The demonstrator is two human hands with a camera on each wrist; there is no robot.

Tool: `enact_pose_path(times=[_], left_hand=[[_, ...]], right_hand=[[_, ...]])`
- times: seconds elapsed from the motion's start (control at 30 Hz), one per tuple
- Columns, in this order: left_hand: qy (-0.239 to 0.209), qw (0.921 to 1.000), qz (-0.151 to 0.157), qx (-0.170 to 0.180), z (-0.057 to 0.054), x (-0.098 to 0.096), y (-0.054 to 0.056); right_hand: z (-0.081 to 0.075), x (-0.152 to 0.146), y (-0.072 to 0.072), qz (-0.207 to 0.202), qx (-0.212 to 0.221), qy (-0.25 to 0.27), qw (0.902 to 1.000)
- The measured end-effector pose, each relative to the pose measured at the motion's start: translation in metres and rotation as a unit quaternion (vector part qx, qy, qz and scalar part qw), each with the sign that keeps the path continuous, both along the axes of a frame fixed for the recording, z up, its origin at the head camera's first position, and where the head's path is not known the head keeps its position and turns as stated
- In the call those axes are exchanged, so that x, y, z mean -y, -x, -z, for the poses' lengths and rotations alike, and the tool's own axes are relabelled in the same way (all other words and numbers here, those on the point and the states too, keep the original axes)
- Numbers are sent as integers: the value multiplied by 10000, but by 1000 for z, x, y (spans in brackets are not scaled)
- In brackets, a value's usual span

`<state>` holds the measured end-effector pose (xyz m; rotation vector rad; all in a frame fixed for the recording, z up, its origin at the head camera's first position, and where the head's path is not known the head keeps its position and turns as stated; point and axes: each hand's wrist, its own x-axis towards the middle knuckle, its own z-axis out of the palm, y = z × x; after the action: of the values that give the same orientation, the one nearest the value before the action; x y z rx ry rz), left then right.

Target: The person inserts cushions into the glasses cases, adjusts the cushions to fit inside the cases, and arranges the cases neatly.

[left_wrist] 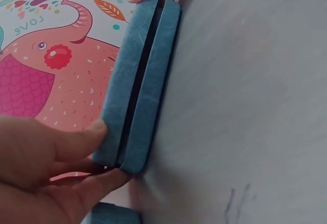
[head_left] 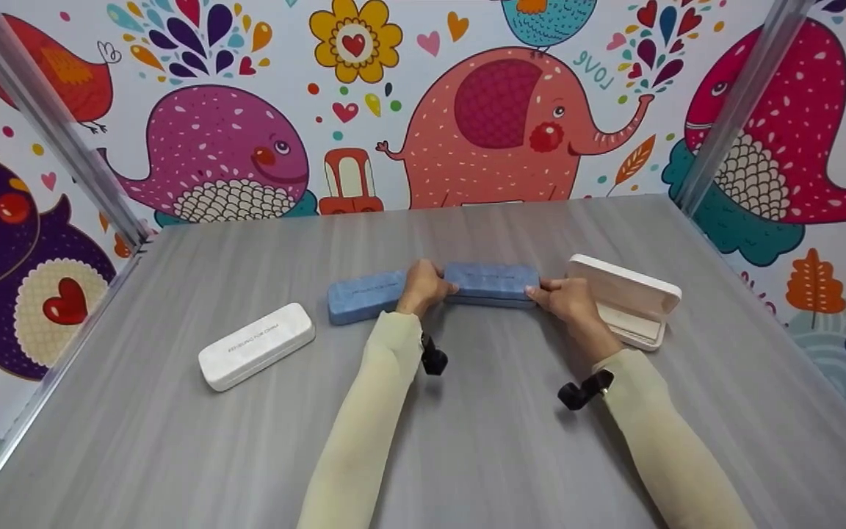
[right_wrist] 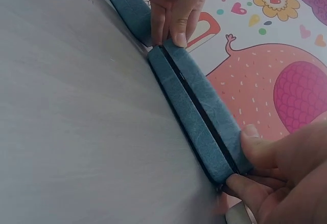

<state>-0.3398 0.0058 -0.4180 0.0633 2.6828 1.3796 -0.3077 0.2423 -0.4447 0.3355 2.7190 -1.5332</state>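
Observation:
A blue glasses case (head_left: 491,281) lies between the two hands, its front seam showing as a dark narrow gap between lid and base in both wrist views. My left hand (head_left: 424,286) pinches its left end, thumb on the lid and fingers at the base. At the other end, my right hand (head_left: 572,300) grips the case the same way, as the right wrist view shows with the thumb (right_wrist: 251,139) against the lid. Directly left of my left hand sits a second blue glasses case (head_left: 364,297), closed and partly covered by that hand.
A closed white glasses case (head_left: 258,347) rests at an angle on the left of the grey table (head_left: 195,463). Beside my right hand stands an open white glasses case (head_left: 632,283), lid raised. Printed panels (head_left: 364,139) border the table at the back and sides.

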Motion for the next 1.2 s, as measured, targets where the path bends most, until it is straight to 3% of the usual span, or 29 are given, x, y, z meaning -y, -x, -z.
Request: enact_pose_path(times=[0.1, 0.37, 0.57, 0.8, 0.9, 1.07, 1.2], left_hand=[[159, 9998, 9, -86, 1, -2, -2], [779, 9966, 65, -274, -3, -7, -6], [556, 9980, -2, -316, -5, -10, -5], [967, 9909, -345, -875, -18, -23, -13], [1002, 9892, -395, -998, -24, -35, -16], [659, 9951, -241, -690, -36, -59, -21], [459, 9974, -153, -528, -42, -83, -23]], right_hand=[[-1, 0, 0, 39, 90, 163, 9998], [-4, 3, -3, -5, 105, -113, 9999], [-14, -1, -11, -152, 241, -55, 9996], [-39, -13, -32, -73, -211, 1055, 9942], [-51, -27, -43, -8, -441, 654, 9969], [-67, -55, -58, 249, -449, -473, 9976], [-73, -78, -69, 446, -467, -550, 9964]])
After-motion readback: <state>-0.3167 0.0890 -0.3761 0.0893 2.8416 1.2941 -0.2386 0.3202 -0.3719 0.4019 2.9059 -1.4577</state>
